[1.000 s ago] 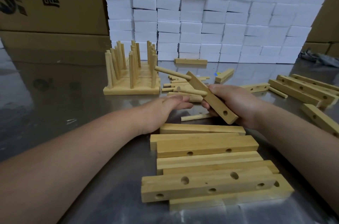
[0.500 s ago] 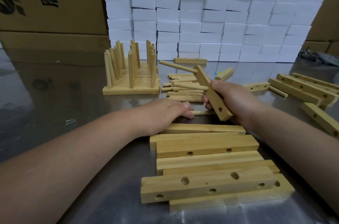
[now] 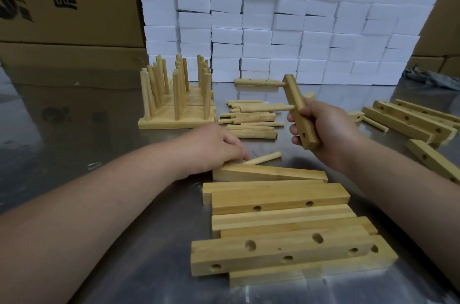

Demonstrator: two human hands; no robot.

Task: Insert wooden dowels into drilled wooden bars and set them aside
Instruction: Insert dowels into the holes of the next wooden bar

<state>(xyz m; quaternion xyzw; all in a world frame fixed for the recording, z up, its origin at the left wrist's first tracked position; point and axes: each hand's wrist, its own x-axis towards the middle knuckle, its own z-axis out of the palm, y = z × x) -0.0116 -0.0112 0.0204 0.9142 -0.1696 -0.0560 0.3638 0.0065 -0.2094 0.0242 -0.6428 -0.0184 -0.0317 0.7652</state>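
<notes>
Wooden bars [image 3: 278,196] on reflective metal table [image 3: 74,144]

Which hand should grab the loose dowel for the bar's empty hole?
Left. The left hand lies right beside that dowel, while the right hand grips the bar.

Left hand [image 3: 219,147] low, palm-down; right hand [image 3: 326,134] aloft, clenched.

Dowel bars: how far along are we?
Done: a set of doweled bars stands at the back left. In hand: the right hand holds a bar with two dowels seated and one hole open; the left hand is at a loose dowel, grip unclear. To do: the front pile of empty bars, more bars on the right, and a dowel heap.
</notes>
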